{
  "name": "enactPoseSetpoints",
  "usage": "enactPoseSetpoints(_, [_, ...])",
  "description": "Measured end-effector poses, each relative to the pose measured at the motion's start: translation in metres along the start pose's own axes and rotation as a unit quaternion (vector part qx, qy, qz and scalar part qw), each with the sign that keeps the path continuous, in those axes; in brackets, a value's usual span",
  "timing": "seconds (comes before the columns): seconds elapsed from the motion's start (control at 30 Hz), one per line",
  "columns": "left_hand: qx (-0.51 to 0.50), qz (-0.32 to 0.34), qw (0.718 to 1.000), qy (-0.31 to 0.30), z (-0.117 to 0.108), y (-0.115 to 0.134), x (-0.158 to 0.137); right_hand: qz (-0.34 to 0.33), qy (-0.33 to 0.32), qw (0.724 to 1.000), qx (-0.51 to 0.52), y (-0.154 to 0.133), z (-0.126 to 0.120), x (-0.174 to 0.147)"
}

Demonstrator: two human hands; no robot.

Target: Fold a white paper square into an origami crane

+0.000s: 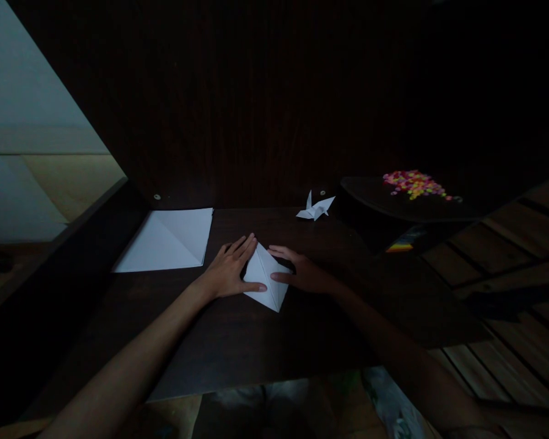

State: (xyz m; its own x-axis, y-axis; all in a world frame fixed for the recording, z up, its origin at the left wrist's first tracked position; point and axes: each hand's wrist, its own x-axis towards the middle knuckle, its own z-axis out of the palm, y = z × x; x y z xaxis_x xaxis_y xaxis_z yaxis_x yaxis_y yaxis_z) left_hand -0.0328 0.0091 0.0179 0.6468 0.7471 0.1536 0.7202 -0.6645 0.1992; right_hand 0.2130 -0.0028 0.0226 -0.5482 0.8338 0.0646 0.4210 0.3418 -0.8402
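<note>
A folded sheet of white paper lies on the dark desk, kite-shaped, with a crease running down its middle. My left hand rests along its left side, fingers stretched toward the top corner and thumb flat on the paper. On the right side, my right hand has its thumb on the paper and its fingers extended apart from the thumb, near the upper right edge. Both hands are open. Behind them stands a folded white paper crane. To the left lies a stack of white paper with diagonal creases on the top sheet.
A rounded dark shelf at the right bears a heap of small colourful pieces. The desk's dark back panel rises behind, and a raised side board bounds the left. Wooden slats show at the lower right.
</note>
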Motion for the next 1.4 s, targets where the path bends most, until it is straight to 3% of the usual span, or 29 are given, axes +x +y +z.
enactPoseSetpoints(0.17, [0.008, 0.022, 0.999, 0.041, -0.007, 0.008, -0.001, -0.009, 0.058, 0.985, 0.160, 0.010, 0.003, 0.006])
enactPoseSetpoints(0.47, [0.005, 0.097, 0.993, 0.059, -0.013, 0.023, -0.006, 0.047, 0.160, 0.978, 0.124, 0.014, 0.003, 0.010])
enactPoseSetpoints(0.67, [-0.073, 0.080, 0.992, 0.060, -0.005, 0.024, -0.007, 0.063, 0.194, 0.963, 0.173, 0.011, 0.002, 0.010])
enactPoseSetpoints(0.87, [-0.201, 0.009, 0.978, 0.057, -0.016, 0.034, -0.004, 0.081, 0.193, 0.929, 0.307, -0.003, 0.003, 0.010])
enactPoseSetpoints(0.97, [-0.249, -0.061, 0.965, 0.057, -0.023, 0.038, -0.002, 0.045, 0.192, 0.924, 0.327, -0.013, 0.005, 0.008])
enactPoseSetpoints(1.07, [-0.284, -0.124, 0.947, 0.079, -0.027, 0.041, -0.002, -0.009, 0.187, 0.944, 0.273, -0.023, 0.008, 0.003])
enactPoseSetpoints(1.23, [-0.376, -0.165, 0.911, 0.038, -0.034, 0.044, -0.003, -0.090, 0.161, 0.967, 0.176, -0.031, 0.012, -0.007])
enactPoseSetpoints(1.4, [-0.509, -0.197, 0.838, 0.020, -0.031, 0.043, 0.000, -0.161, 0.148, 0.962, 0.163, -0.032, 0.014, -0.011])
